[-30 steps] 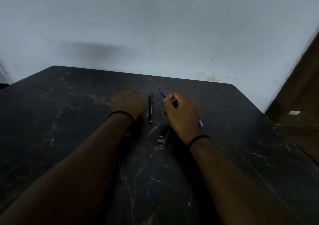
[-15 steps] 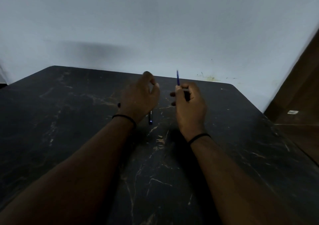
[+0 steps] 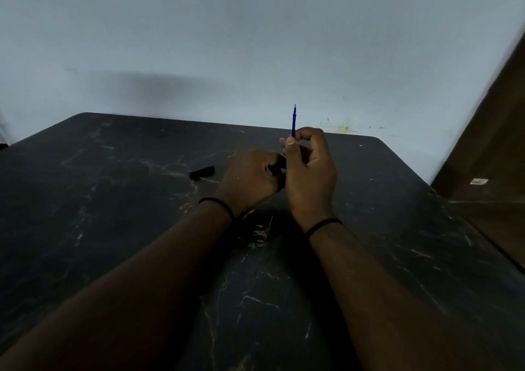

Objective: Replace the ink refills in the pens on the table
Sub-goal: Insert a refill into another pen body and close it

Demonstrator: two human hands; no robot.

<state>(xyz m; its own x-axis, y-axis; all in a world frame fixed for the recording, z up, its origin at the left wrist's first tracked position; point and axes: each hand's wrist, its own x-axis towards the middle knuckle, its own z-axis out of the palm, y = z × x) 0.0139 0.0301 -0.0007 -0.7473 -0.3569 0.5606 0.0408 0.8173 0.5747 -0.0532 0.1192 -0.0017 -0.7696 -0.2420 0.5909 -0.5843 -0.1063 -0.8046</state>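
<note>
My right hand [image 3: 309, 171] is raised above the table and pinches a thin blue ink refill [image 3: 293, 120] that points straight up from its fingertips. My left hand [image 3: 250, 178] is pressed against it, fingers curled around a dark pen part [image 3: 277, 168] that is mostly hidden between the two hands. A short black pen piece with a blue end [image 3: 202, 171] lies on the table just left of my left hand.
The dark marble-patterned table [image 3: 113, 228] has its far edge against a pale wall [image 3: 255, 43]. A brown wooden panel [image 3: 494, 143] stands at the right, beside the table's right edge.
Both hands have lifted off the table and come together. The refill went from slanted to upright. The long black pen is gone from the table; a shorter piece now lies to the left.
</note>
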